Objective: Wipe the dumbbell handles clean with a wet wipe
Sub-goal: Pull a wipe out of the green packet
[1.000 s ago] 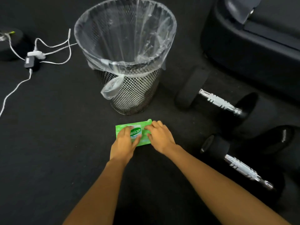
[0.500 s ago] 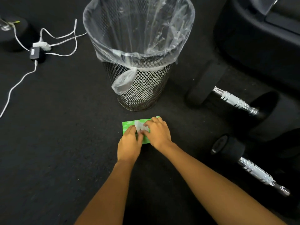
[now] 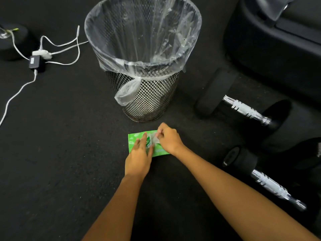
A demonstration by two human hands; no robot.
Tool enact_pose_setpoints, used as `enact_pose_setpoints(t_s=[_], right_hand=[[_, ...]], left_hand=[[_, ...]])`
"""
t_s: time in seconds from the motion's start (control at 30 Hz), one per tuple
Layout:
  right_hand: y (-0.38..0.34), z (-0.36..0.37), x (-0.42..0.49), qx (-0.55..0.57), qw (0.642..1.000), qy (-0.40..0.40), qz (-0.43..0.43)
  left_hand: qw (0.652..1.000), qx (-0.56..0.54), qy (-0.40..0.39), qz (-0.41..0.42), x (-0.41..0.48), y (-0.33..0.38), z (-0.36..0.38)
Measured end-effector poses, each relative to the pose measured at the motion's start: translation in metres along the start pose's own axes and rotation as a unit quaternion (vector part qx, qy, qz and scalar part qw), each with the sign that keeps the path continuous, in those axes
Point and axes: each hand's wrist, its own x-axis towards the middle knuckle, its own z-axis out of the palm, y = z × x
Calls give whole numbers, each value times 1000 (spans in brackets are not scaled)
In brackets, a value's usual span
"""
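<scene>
A green wet wipe pack [image 3: 133, 138] lies flat on the dark floor in front of me. My left hand [image 3: 139, 158] presses it down with straight fingers. My right hand [image 3: 169, 139] pinches the pack's clear flap or a wipe [image 3: 153, 138] at its middle; I cannot tell which. Two black dumbbells lie to the right: the far dumbbell's chrome handle [image 3: 246, 109] and the near dumbbell's chrome handle [image 3: 271, 186] both point down to the right. Neither hand touches them.
A black mesh bin [image 3: 147, 100] lined with a clear plastic bag stands just beyond the pack. White cables and a black adapter [image 3: 34, 61] lie on the floor at the left. Dark gym equipment [image 3: 278, 49] fills the upper right corner.
My right hand has lifted something clear from the pack's middle. My left hand's fingers have spread flatter on the pack. The view has shifted closer toward the bin.
</scene>
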Motion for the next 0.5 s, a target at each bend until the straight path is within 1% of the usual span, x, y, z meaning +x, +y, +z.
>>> enact_pose_setpoints(t_s=[0.13, 0.2, 0.23, 0.3, 0.33, 0.37, 0.43, 0.47, 0.5], right_hand=[[11, -11, 0, 135, 991, -10, 21], [16, -14, 1, 220, 975, 3, 43], [17, -17, 0, 278, 959, 13, 55], [18, -31, -4, 377, 923, 37, 68], [19, -38, -6, 401, 913, 44, 64], [20, -49, -9, 404, 912, 46, 53], [23, -68, -14, 379, 925, 32, 22], [24, -79, -17, 367, 930, 25, 8], [25, -89, -20, 359, 933, 18, -3]], left_hand=[[1000, 18, -20, 11, 0, 5, 0], [999, 29, -15, 22, 0, 6, 1], [998, 56, -20, 31, 0, 5, 2], [982, 173, -53, 63, 0, 3, 3], [966, 234, -64, 87, 0, 2, 4], [951, 282, -65, 107, 0, 3, 5], [942, 313, -41, 114, 2, 13, 3], [953, 286, -20, 95, 5, 23, -2], [973, 217, 7, 74, 10, 34, -8]])
